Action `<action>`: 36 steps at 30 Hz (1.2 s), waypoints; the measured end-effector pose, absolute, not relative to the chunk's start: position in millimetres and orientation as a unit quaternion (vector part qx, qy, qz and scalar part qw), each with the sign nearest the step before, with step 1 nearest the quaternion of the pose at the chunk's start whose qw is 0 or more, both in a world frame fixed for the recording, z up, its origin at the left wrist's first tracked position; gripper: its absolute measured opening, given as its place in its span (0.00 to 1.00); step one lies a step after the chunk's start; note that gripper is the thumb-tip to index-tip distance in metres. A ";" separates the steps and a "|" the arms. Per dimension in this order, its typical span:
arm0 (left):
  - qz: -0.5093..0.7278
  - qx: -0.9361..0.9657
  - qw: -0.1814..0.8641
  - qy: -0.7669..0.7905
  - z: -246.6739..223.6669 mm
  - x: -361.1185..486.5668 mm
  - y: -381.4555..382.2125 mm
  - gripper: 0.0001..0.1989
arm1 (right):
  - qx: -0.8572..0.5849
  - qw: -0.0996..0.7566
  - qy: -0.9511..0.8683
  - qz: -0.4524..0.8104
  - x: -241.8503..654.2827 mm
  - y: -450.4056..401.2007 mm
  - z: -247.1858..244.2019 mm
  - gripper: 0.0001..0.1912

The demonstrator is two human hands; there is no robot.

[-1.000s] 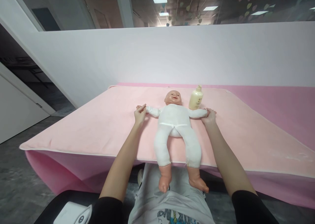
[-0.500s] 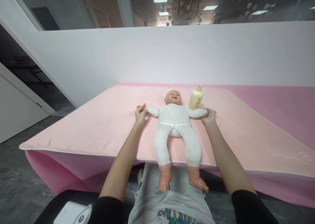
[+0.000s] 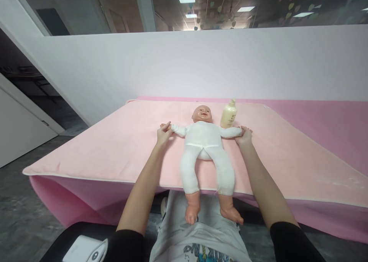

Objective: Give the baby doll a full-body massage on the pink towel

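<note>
A baby doll (image 3: pixel 204 135) with a white cloth body lies face up on the pink towel (image 3: pixel 115 143). Its arms stretch out to both sides, and its bare feet hang past the near table edge. My left hand (image 3: pixel 163 133) is closed on the doll's hand at the left, with its fingers over the wrist. At the right, my right hand (image 3: pixel 245 135) grips the doll's other hand. Beside the doll's head, above its outstretched right-side arm, a pale yellow pump bottle (image 3: pixel 229 114) stands upright.
A white wall (image 3: pixel 230 62) rises behind the table, with windows above it. Pink cloth (image 3: pixel 71 198) drapes over the front edge. At lower left, a white device (image 3: pixel 84 249) lies on a black surface near my arm. A door stands far left.
Almost nothing differs. My left hand and the doll's hand in it have shifted very slightly; the bottle and the doll's body stay in place.
</note>
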State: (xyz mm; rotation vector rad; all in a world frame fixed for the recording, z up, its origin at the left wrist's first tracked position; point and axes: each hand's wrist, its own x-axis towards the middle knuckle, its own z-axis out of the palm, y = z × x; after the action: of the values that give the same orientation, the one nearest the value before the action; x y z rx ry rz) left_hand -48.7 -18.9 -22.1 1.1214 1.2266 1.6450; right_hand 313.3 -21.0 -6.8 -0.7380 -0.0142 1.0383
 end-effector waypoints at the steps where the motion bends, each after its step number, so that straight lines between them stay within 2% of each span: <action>1: 0.647 0.444 0.391 0.481 -22.2 -49.0 -18.6 0.30 | -0.345 0.804 -0.004 0.485 313.2 -21.3 -6.5 0.15; 8: 0.644 0.432 0.396 0.492 -17.5 -44.6 -20.0 0.29 | -0.334 0.806 -0.011 0.488 313.5 -21.8 -5.5 0.16; 14: 0.636 0.460 0.379 0.490 -22.1 -44.6 -16.1 0.24 | -0.350 0.802 -0.023 0.483 315.3 -18.8 -7.3 0.16; 22: 0.632 0.456 0.427 0.458 -29.4 -51.0 -11.7 0.33 | -0.357 0.794 -0.032 0.492 317.1 -16.2 -10.5 0.15; 36: 0.645 0.426 0.426 0.470 -16.3 -40.3 -20.6 0.31 | -0.371 0.784 -0.046 0.496 316.4 -16.9 -9.5 0.13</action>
State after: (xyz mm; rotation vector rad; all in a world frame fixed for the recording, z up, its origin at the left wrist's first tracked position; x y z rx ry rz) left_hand -40.3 -20.6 -16.3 1.0643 1.1751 1.6130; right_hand 316.4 -16.9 -9.5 -0.8005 -0.0986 1.0709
